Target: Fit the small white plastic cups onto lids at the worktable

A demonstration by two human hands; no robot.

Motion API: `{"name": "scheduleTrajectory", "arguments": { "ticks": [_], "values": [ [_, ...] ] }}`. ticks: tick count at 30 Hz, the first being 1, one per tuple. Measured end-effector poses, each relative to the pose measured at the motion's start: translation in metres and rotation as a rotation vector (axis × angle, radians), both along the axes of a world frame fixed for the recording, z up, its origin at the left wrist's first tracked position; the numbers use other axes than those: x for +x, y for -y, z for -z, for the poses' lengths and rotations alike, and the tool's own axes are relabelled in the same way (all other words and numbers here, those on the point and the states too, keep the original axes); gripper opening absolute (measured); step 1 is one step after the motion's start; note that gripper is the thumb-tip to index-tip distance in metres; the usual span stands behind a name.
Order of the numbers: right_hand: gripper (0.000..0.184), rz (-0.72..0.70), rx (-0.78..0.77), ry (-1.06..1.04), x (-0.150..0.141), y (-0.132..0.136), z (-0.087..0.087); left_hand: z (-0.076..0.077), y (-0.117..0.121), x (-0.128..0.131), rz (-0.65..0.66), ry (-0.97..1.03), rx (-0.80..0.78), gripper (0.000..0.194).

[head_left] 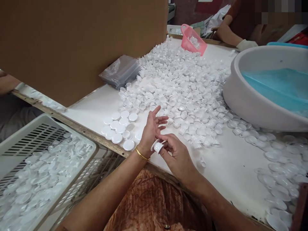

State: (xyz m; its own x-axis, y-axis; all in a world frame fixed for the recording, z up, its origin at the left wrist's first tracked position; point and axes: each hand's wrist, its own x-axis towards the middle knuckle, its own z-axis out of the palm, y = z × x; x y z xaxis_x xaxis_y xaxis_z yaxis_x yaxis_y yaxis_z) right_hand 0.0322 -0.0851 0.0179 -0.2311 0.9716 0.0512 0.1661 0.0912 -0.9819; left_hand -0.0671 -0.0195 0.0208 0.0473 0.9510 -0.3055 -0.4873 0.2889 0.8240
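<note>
My right hand (176, 152) pinches a small white plastic cap piece (157, 147) just above the near edge of the white table (231, 166). My left hand (151, 130), with a gold bangle at the wrist, is raised beside it with its fingers spread and holds nothing; its palm sits close to the cap piece. Flat white discs (119, 128) lie in a small group just left of my hands. A large heap of small white cup-shaped parts (183, 86) covers the table beyond them.
A white slotted crate (29, 138) of finished caps stands at lower left. A big white basin (250, 102) with a blue liner sits at right. A brown cardboard wall (79, 41), a plastic bag (121, 72) and a pink basket (192, 40) stand behind. Another person's gloved hand (245, 45) works at the far edge.
</note>
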Motion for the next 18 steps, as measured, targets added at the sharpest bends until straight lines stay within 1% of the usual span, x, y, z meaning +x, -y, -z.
{"name": "scheduleTrajectory", "arguments": {
  "ticks": [3,6,8,10,14,16,18],
  "values": [
    [0.014,-0.043,0.014,-0.023,-0.003,-0.005,-0.003,0.000,0.000,-0.007,-0.012,-0.056,0.001,0.055],
    [0.014,-0.095,0.025,-0.003,-0.007,-0.011,-0.004,0.001,0.001,-0.014,0.015,-0.155,0.009,0.052],
    [0.016,-0.118,0.063,0.028,-0.010,-0.015,-0.003,0.003,0.001,-0.019,0.040,-0.225,0.030,0.051],
    [0.018,-0.129,0.116,0.070,-0.012,-0.018,0.000,0.005,0.001,-0.022,0.038,-0.307,0.062,0.050],
    [0.025,-0.143,0.199,0.169,-0.013,-0.022,0.012,0.008,-0.001,-0.024,-0.001,-0.532,0.113,0.050],
    [0.025,-0.140,0.200,0.200,-0.011,-0.021,0.018,0.009,0.000,-0.022,0.002,-0.605,0.111,0.051],
    [0.025,-0.141,0.159,0.209,-0.007,-0.020,0.024,0.009,0.002,-0.018,0.008,-0.644,0.094,0.051]
  ]
}}
